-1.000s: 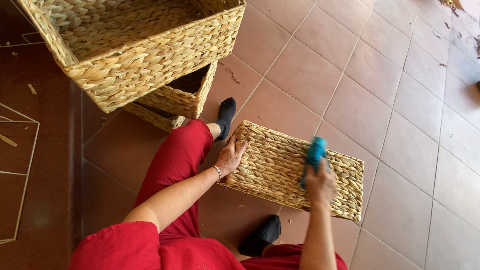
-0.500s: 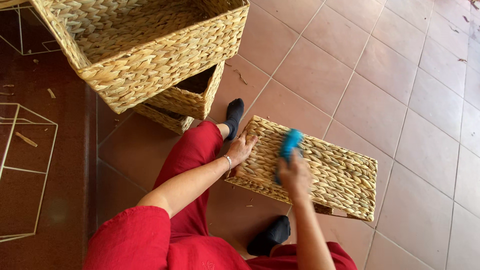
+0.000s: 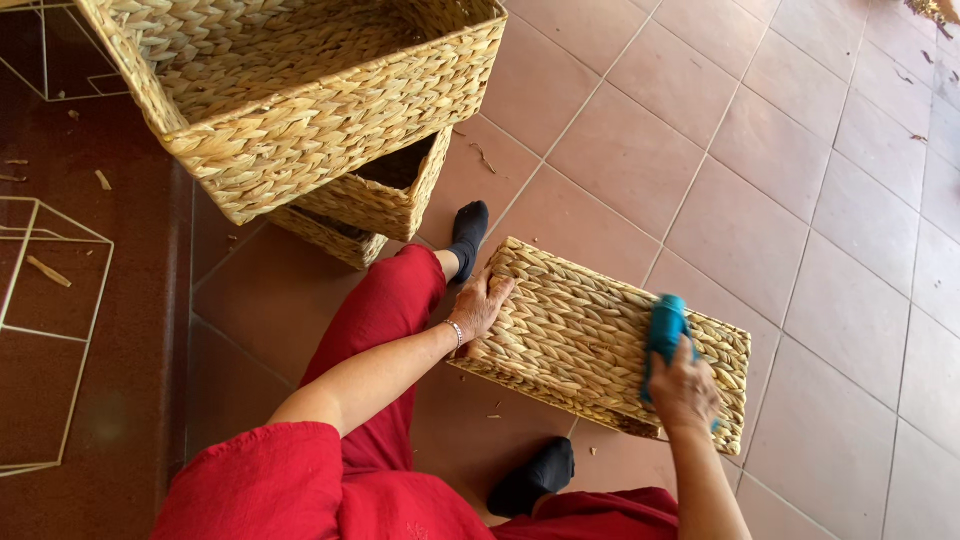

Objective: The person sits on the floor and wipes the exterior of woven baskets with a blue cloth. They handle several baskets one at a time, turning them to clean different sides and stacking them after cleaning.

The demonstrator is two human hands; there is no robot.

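I see a woven straw basket point(image 3: 590, 340) lying bottom-up on the tiled floor point(image 3: 780, 200), between the person's outstretched legs. Its flat braided base faces the camera, and one long side rests on the tiles.

My right hand point(image 3: 683, 388) sits on the basket's far right part, its fingers clenched around a teal tool point(image 3: 665, 330) that I cannot name more closely; the tool's upper end lies against the weave. My left hand point(image 3: 482, 305) is laid on the basket's left edge, fingers spread and pressing on the rim rather than closed around anything. A thin bracelet point(image 3: 456, 333) circles that wrist.

The person wears red trousers point(image 3: 385, 330), a red sleeve point(image 3: 265, 490) and dark socks point(image 3: 468, 235); one foot points away beside the basket's left corner, the other point(image 3: 535, 478) is tucked near its front edge.

Beyond the left leg stands a stack of woven baskets: a large open one point(image 3: 300, 110) on top, tilted toward the camera, with a smaller one point(image 3: 385, 195) beneath it. At the left edge, a white wire frame point(image 3: 60, 330) stands on darker floor point(image 3: 130, 300), with bits of straw point(image 3: 48, 270) scattered about.
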